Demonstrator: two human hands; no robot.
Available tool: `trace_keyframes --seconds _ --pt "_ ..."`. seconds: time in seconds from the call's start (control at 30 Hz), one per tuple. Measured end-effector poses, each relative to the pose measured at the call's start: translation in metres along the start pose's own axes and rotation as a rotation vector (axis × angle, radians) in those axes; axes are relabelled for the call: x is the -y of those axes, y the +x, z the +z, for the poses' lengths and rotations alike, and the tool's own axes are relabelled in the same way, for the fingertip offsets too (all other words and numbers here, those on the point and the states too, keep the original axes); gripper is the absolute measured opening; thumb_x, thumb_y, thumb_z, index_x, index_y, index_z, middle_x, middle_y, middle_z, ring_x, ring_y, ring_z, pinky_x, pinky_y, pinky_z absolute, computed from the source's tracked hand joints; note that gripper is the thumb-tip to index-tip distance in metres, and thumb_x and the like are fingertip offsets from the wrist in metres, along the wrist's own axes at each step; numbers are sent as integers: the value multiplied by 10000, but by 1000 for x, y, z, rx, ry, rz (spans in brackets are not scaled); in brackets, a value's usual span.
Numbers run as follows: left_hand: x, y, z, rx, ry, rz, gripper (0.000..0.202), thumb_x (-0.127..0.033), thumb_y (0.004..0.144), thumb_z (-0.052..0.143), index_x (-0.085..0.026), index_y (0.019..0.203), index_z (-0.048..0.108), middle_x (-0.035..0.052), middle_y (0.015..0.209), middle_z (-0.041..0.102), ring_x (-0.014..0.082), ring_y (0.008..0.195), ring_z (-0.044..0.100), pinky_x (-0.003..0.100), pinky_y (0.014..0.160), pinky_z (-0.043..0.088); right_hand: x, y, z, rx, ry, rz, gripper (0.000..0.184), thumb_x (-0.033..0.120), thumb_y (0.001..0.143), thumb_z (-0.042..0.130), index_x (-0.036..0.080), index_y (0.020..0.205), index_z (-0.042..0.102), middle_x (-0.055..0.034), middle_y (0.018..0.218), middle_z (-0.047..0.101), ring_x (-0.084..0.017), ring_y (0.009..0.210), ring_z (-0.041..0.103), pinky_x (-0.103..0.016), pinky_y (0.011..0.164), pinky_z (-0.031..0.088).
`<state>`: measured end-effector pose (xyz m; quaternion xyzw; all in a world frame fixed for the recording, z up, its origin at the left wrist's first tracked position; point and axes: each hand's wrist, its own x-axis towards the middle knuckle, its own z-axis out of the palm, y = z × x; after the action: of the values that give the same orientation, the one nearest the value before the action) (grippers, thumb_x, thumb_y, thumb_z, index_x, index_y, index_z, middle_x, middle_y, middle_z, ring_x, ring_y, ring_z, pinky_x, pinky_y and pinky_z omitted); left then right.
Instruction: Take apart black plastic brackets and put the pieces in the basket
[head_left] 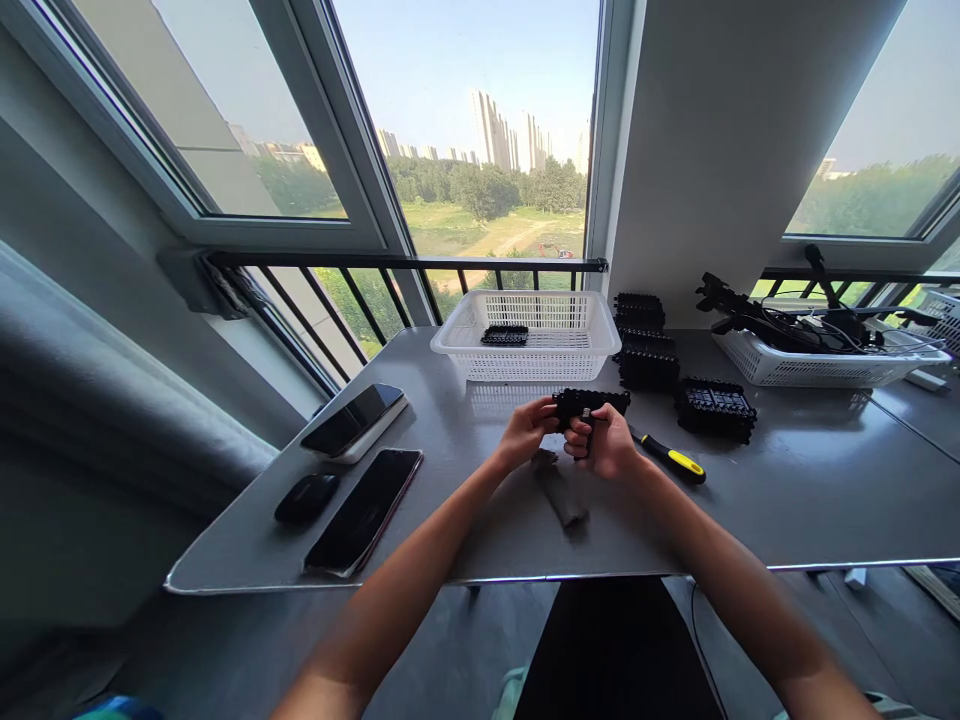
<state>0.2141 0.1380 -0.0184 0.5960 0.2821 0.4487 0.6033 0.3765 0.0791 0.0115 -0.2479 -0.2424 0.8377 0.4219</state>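
Observation:
Above the table's front half, my two hands meet at a black plastic part with a toothed edge [596, 400]. My left hand [527, 430] grips its left end between thumb and fingers. My right hand [606, 440] is closed at its right side, fingers curled around something small and dark with a light metallic tip, whose kind I cannot make out. Below the hands a dark grey strip of cloth-like material [561, 495] lies on the table. To the right of my right hand is a screwdriver [673, 460] with a yellow and black handle.
A white plastic basket [536, 365] behind my hands holds one black part [505, 335]. Stacked black parts [649, 365] and another pile [716, 408] stand to its right. Another basket [810, 368] holds cables. Phones [364, 510] and a black mouse-like object [306, 497] lie left.

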Motion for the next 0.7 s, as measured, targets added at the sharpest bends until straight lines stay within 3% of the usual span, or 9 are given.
trace_keyframes --seconds 0.7 --pt "-10 2 -10 -99 84 21 370 -311 683 721 -163 1014 648 83 945 729 232 883 666 349 753 542 19 -13 -9 -115 190 -180 228 379 677 392 228 630 227 35 572 271 -114 493 249 -214 420 188"
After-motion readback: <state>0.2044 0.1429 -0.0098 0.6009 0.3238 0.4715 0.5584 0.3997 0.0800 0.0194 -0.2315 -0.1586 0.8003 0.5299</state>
